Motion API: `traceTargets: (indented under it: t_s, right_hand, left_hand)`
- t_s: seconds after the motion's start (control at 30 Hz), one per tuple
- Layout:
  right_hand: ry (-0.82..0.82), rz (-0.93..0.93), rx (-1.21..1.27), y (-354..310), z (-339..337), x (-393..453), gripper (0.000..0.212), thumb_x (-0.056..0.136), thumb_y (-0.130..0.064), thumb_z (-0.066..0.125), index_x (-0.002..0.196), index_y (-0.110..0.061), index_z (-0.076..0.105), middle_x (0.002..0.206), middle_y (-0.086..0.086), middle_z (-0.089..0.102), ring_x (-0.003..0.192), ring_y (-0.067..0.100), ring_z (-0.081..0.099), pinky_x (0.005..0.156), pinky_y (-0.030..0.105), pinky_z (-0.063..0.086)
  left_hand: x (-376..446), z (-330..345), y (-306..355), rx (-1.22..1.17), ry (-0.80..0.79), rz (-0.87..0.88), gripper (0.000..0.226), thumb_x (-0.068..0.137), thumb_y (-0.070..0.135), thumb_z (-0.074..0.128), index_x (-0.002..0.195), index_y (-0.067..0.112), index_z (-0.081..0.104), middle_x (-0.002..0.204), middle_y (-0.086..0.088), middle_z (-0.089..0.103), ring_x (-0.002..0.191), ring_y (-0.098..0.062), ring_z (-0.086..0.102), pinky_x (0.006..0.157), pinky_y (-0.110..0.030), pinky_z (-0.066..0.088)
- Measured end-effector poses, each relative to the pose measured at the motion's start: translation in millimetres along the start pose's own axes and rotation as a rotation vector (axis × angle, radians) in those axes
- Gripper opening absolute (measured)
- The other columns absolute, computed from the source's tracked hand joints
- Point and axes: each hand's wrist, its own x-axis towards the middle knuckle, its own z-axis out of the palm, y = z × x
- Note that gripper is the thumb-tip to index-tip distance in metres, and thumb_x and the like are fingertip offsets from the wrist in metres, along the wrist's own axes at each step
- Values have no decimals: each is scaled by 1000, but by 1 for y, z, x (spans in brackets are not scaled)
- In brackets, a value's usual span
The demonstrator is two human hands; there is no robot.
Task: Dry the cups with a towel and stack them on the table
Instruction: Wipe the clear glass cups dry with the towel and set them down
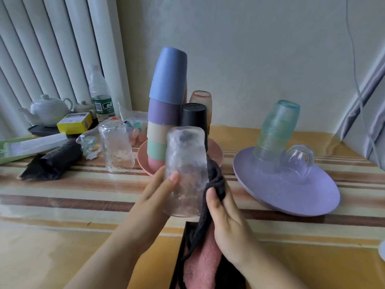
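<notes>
My left hand [159, 189] grips a clear textured glass [184, 163], held upside down above the table's near middle. My right hand [224, 211] holds a dark towel with a pink side [210, 245] against the glass's right side. Another clear glass [116, 147] stands upside down on the table to the left. Behind is a tall stack of coloured plastic cups [166, 101] on a pink plate [216, 151], with a black cup [193, 115] and a pinkish glass [201, 101] beside it. Stacked teal glasses [275, 128] and a clear cup [298, 161] sit on a purple plate [291, 195].
At the back left are a white teapot [49, 110], a water bottle [100, 94], a yellow box [75, 123], a black roll [56, 161] and small clutter. A wall runs close behind, and a curtain [366, 113] hangs at the right.
</notes>
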Motion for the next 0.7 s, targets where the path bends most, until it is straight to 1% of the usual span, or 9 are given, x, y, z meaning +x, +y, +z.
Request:
traceTargets:
  t_s: [0.03, 0.1, 0.17, 0.23, 0.27, 0.37, 0.47, 0.53, 0.7]
  right_hand:
    - [-18, -17, -18, 0, 2, 0, 53, 92, -39, 34, 142, -35, 21, 147, -29, 26, 132, -19, 22, 103, 0, 21]
    - [-15, -62, -33, 2, 5, 1, 55, 95, -43, 36, 145, -33, 16, 151, -30, 19, 137, -14, 16, 109, 5, 17]
    - [-5, -115, -47, 4, 5, 1, 60, 93, -55, 36, 145, -35, 13, 149, -37, 14, 139, -12, 12, 109, 5, 16]
    - [-3, -119, -66, 4, 4, 3, 63, 90, -60, 37, 144, -37, 14, 147, -38, 16, 139, -12, 14, 107, 4, 17]
    - [0, -105, -78, 4, 2, 4, 59, 91, -58, 37, 143, -40, 15, 146, -39, 20, 137, -14, 18, 105, 2, 19]
    - [14, -67, -182, 8, -3, 6, 50, 93, -38, 45, 138, -49, 23, 137, -40, 33, 126, -21, 31, 96, -2, 25]
    - [21, -30, -217, 15, -8, 9, 61, 93, -8, 56, 131, -51, 37, 128, -34, 46, 119, -18, 44, 93, 0, 32]
    - [50, 3, -200, 19, -10, 12, 66, 88, 4, 59, 125, -50, 46, 118, -32, 55, 112, -15, 52, 91, 2, 37]
    - [85, 30, -191, 20, -11, 10, 69, 83, 14, 58, 120, -45, 54, 113, -24, 62, 106, -12, 58, 91, 5, 41]
  left_hand:
    - [0, -2, 0, 12, -3, -4, 46, 84, 42, 59, 127, 28, 59, 126, -3, 66, 119, -21, 61, 98, -37, 52]
    - [0, -4, 0, 116, -33, -16, 67, 78, 56, 65, 138, 32, 46, 132, 6, 62, 124, -15, 57, 102, -37, 47]
    - [-2, -2, 2, 240, -71, -16, 81, 67, 57, 76, 137, 33, 43, 129, 13, 63, 122, -6, 57, 98, -26, 47]
    - [-2, 0, 4, 348, -40, -1, 68, 66, 46, 78, 126, 31, 51, 118, 16, 68, 112, -2, 62, 87, -16, 50]
    - [-1, 0, 5, 393, 7, 1, 63, 63, 45, 80, 120, 30, 56, 112, 15, 71, 107, -3, 65, 85, -18, 51]
    - [1, -7, 5, 543, 146, -20, 64, 52, 53, 85, 104, 22, 63, 99, 8, 73, 95, -6, 68, 85, -27, 54]
    - [3, -12, 3, 644, 202, -19, 41, 65, 25, 89, 97, 20, 63, 88, 11, 72, 78, 2, 66, 69, -13, 50]
    - [7, -13, 2, 728, 219, -14, 37, 67, 14, 87, 92, 23, 61, 79, 8, 71, 72, 4, 64, 64, -10, 47]
    - [6, -20, 7, 827, 246, -73, 47, 62, 20, 90, 93, 30, 56, 92, 10, 67, 85, -6, 64, 78, -24, 52]
